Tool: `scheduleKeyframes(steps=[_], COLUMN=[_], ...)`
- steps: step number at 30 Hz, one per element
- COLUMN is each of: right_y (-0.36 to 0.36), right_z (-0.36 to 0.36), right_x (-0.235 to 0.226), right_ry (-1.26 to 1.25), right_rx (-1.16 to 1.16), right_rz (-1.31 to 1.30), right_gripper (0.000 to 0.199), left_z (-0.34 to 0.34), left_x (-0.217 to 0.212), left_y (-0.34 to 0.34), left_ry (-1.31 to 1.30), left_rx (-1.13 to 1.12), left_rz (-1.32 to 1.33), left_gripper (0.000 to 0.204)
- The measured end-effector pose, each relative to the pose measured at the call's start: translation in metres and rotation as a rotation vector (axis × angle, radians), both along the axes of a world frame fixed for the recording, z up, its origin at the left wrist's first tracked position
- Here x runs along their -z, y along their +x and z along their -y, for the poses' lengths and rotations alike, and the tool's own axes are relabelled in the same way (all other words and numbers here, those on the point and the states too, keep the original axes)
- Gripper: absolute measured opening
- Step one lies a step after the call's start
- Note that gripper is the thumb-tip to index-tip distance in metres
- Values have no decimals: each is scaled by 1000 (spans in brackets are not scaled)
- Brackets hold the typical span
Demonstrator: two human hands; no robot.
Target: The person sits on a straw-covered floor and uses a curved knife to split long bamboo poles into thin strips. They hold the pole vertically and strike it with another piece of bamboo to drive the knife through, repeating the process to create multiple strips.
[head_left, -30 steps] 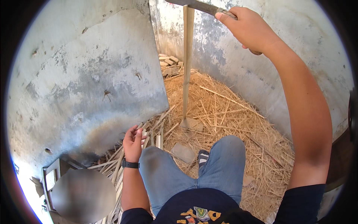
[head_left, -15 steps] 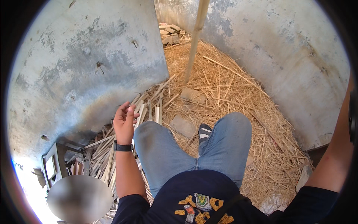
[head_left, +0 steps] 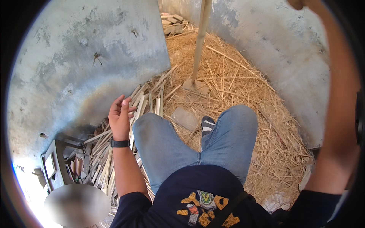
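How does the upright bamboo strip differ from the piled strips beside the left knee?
The upright bamboo strip stands nearly vertical, its lower end at a block; the piled strips lie slanted and crossing.
The upright bamboo strip stands alone, while the piled strips are heaped together.
The upright bamboo strip runs out of the picture's top edge; the visible piled strips lie below that edge.
Both are long, narrow and light-coloured.

There are two hands point(head_left: 120, 118) point(head_left: 298, 3), one standing strip point(head_left: 200, 41), one wristband point(head_left: 120, 143).

Left hand point(head_left: 120, 121) raised, fingers point(head_left: 124, 107) loosely bent; right arm point(head_left: 341, 95) lifted high, right hand point(head_left: 297, 3) cut off by upper edge.
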State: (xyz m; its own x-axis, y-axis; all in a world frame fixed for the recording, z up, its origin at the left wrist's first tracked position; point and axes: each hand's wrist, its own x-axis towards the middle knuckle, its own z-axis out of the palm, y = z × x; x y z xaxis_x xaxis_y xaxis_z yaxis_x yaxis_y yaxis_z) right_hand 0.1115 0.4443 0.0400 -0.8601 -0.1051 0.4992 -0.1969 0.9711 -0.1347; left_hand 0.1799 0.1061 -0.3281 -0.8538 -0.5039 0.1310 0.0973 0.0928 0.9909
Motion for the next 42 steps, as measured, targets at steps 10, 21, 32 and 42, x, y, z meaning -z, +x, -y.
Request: scheduleKeyframes(steps=[10, 21, 32, 42], right_y=[-50, 0, -7, 25], right_z=[-5, -6, -4, -10], right_x=[-4, -50, -5, -56], right_ry=[-250, -309, -312, -248], right_rx=[-172, -103, -122, -60], right_rz=[46, 104, 160, 11], right_gripper=[53, 44, 44, 37], left_z=[14, 11, 5, 12], left_x=[-5, -8, -1, -13], left_y=[23, 26, 24, 31], left_ry=[-8, -46, 12, -34], left_rx=[-13, -8, -7, 17], left_rz=[-31, -21, -11, -36], left_gripper=[45, 47, 45, 46])
